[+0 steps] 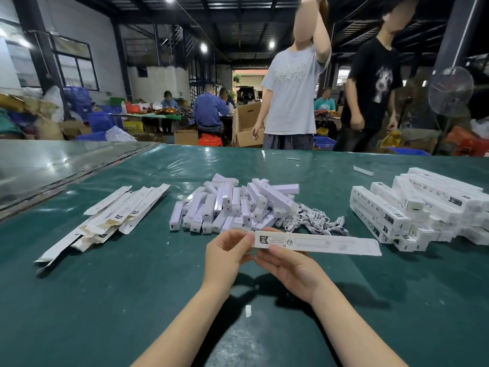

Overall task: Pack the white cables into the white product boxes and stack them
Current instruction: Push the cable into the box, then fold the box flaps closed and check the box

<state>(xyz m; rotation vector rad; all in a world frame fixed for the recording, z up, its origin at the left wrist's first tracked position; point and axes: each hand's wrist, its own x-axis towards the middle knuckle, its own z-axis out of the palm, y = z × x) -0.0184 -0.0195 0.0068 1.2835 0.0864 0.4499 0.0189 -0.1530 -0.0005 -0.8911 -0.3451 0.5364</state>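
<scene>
The left hand [227,252] pinches the printed end of a white product box [325,242] in curled fingers, while the right hand [288,268] grips it thumb-over, with white cables [312,219] just behind the box.

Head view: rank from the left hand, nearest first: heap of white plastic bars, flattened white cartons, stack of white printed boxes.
1. Heap of white plastic bars, just beyond the left hand.
2. Flattened white cartons, off left.
3. Stack of white printed boxes, far right.
</scene>
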